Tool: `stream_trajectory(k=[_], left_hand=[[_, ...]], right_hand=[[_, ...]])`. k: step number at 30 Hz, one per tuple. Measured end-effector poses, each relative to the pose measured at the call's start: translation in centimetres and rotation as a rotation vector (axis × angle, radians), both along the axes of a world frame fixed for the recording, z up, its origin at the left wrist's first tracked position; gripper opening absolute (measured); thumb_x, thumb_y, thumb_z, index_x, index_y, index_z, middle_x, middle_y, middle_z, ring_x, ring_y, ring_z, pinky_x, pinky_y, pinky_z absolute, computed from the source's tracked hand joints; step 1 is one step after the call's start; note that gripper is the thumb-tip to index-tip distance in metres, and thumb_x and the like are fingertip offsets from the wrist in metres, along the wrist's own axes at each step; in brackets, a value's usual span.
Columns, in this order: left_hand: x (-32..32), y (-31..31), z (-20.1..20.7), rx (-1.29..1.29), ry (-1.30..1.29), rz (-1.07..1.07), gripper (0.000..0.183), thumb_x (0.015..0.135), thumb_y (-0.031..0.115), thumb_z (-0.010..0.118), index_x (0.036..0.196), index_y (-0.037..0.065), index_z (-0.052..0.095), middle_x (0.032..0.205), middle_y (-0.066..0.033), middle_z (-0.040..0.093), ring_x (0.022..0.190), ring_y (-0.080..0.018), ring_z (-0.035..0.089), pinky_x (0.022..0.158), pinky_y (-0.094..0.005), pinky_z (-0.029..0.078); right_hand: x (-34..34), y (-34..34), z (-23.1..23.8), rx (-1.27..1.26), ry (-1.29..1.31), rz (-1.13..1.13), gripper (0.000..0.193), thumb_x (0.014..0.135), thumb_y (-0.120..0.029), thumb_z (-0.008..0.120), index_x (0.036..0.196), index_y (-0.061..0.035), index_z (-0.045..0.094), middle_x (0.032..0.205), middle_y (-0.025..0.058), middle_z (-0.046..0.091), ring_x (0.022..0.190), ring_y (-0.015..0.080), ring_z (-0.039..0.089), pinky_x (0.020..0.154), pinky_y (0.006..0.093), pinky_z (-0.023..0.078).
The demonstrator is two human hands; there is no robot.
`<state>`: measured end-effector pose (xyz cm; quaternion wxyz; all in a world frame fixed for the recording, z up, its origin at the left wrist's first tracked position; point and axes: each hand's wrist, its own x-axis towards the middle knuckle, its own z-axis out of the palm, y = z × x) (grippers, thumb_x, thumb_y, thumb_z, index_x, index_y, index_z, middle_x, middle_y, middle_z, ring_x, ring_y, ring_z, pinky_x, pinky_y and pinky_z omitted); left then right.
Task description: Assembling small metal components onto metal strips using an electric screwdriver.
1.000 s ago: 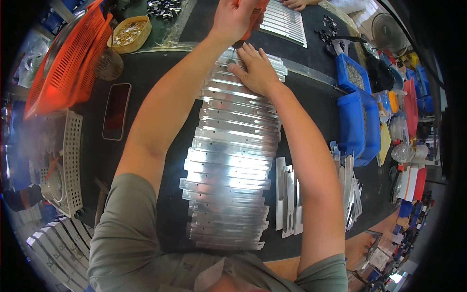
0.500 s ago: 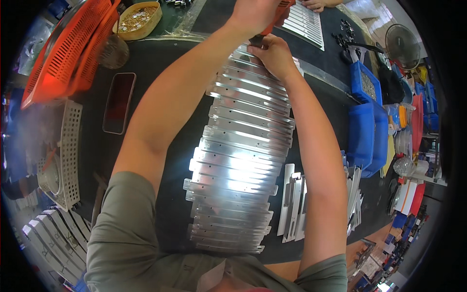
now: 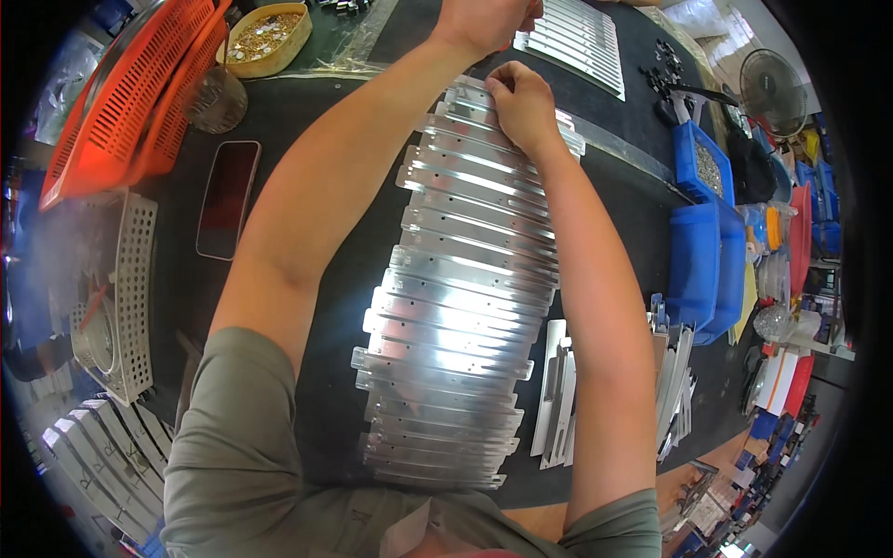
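Aluminium strips (image 3: 465, 307) lie overlapped in one long row down your dark worktop (image 3: 344, 121). Your right hand (image 3: 521, 102) presses curled fingertips on the far-end strip; your left hand (image 3: 484, 19) is clenched just beyond, contents unclear. Loose strips (image 3: 556, 400) remain beside the row, seemingly unplaced.

A black worktable (image 3: 307, 149) carries overlapping aluminium plates (image 3: 460, 316), blue bins (image 3: 702, 270), a phone (image 3: 227, 198), an orange basket (image 3: 130, 93).
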<state>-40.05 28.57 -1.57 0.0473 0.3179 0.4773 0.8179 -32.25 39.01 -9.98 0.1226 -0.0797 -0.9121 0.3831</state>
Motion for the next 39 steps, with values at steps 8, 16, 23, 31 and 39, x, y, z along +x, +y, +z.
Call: stream_trajectory(k=[8, 16, 23, 31, 39], left_hand=[[0.0, 0.3, -0.3, 0.008, -0.026, 0.024, 0.048, 0.103, 0.05, 0.059, 0.081, 0.008, 0.061, 0.061, 0.0056, 0.047, 0.047, -0.0041, 0.042, 0.041, -0.0231, 0.031], [-0.2, 0.3, 0.0, -0.028, -0.019, 0.097, 0.052, 0.104, 0.052, 0.055, 0.078, 0.007, 0.062, 0.058, 0.0038, 0.049, 0.045, -0.0057, 0.044, 0.04, -0.0247, 0.031], [0.1, 0.7, 0.3, -0.075, -0.018, 0.166, 0.057, 0.103, 0.055, 0.055, 0.077, 0.005, 0.063, 0.058, 0.0015, 0.051, 0.045, -0.0078, 0.048, 0.04, -0.0261, 0.034], [-0.1, 0.5, 0.6, -0.19, -0.007, 0.196, 0.061, 0.102, 0.06, 0.054, 0.075, 0.006, 0.063, 0.058, 0.0013, 0.052, 0.045, -0.0087, 0.049, 0.041, -0.0268, 0.036], [-1.2, 0.6, 0.5, -0.146, -0.013, 0.093, 0.065, 0.1, 0.063, 0.054, 0.073, 0.005, 0.065, 0.058, -0.0003, 0.055, 0.047, -0.0086, 0.052, 0.043, -0.0271, 0.038]], right_hand=[[0.4, -0.6, -1.5, 0.066, 0.126, 0.003, 0.013, 0.091, -0.012, 0.068, 0.096, 0.0, 0.068, 0.098, 0.0188, 0.072, 0.098, 0.0369, 0.068, 0.089, 0.0447, 0.052], [0.3, -0.3, -1.3, 0.095, 0.121, 0.002, 0.013, 0.091, -0.013, 0.068, 0.096, -0.0003, 0.068, 0.098, 0.0189, 0.071, 0.099, 0.0371, 0.068, 0.089, 0.045, 0.052], [0.2, -0.2, -1.5, 0.058, 0.086, -0.014, 0.015, 0.092, -0.015, 0.069, 0.096, -0.0009, 0.069, 0.1, 0.0187, 0.072, 0.099, 0.0365, 0.069, 0.09, 0.0442, 0.052], [0.1, -0.1, -1.5, 0.072, 0.074, -0.016, 0.016, 0.092, -0.016, 0.068, 0.097, -0.0017, 0.07, 0.101, 0.0175, 0.072, 0.1, 0.036, 0.069, 0.091, 0.0442, 0.052], [-0.2, -0.1, -1.6, 0.074, 0.067, -0.018, 0.017, 0.093, -0.016, 0.067, 0.101, -0.0018, 0.07, 0.103, 0.0182, 0.073, 0.1, 0.0353, 0.07, 0.091, 0.0437, 0.053]])
